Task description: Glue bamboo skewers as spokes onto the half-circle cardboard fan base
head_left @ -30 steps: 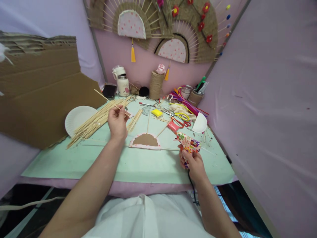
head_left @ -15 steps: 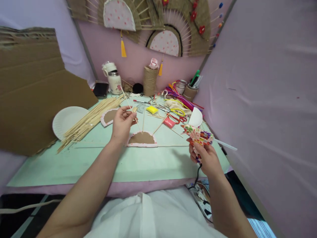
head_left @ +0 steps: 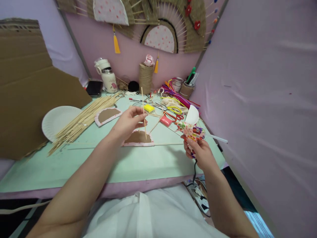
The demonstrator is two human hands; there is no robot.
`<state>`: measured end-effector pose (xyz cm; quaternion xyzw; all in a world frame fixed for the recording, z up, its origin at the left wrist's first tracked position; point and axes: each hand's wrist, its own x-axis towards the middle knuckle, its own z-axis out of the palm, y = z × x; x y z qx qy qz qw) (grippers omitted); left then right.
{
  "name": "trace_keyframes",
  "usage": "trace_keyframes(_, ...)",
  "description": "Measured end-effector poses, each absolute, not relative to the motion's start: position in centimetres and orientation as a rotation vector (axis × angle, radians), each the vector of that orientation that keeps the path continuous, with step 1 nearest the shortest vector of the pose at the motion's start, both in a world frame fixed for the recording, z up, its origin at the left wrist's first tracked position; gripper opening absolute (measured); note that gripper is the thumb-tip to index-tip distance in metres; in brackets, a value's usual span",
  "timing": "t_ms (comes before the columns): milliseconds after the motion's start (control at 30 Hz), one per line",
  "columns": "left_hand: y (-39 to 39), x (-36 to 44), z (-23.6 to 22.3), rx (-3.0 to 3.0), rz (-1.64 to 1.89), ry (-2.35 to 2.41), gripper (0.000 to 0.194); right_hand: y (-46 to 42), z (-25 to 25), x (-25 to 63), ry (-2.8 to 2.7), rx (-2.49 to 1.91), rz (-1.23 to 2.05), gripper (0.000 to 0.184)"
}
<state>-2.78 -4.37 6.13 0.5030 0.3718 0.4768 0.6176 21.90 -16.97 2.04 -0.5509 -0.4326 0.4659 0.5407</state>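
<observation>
My left hand (head_left: pixel 131 120) pinches a thin bamboo stick (head_left: pixel 142 98) nearly upright; its lower end reaches a brown cardboard half-circle (head_left: pixel 136 140) edged in pink-and-white cloth. Another stick (head_left: pixel 157 123) slants up and right from that half-circle. My right hand (head_left: pixel 199 150) is wrapped round the handle of a flower-patterned glue gun (head_left: pixel 188 129), with a white glue stick (head_left: pixel 220 138) poking out behind and a dark cord hanging below. The gun's nozzle points left, above the table and apart from the half-circle.
A second edged half-circle (head_left: pixel 108 115) lies beside a pile of bamboo sticks (head_left: pixel 85 120) and a white paper plate (head_left: pixel 49 124). Large cardboard (head_left: pixel 29 92) stands at left. Yellow-handled scissors (head_left: pixel 174 109), a twine roll (head_left: pixel 146 77) and a flask (head_left: pixel 109 79) are farther back.
My left hand has moved right with the stick, which has swung from a leftward lean to nearly upright. My right hand still holds the glue gun. The whole view has shifted slightly.
</observation>
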Motion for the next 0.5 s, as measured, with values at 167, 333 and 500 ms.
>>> trace_keyframes(167,-3.7,-2.6,6.1,1.125,1.085,0.893,0.021,-15.0,3.5,21.5,-1.17,-1.455,1.345,0.044)
trace_keyframes(333,-4.4,-3.5,4.9,1.143,0.954,1.019,0.013,-13.2,4.7,21.3,-1.349,-1.538,1.492,0.05)
trace_keyframes(500,-6.3,-5.5,5.6,1.364,0.903,1.111,0.008,-12.7,5.9,21.0,-1.519,-1.62,1.554,0.056)
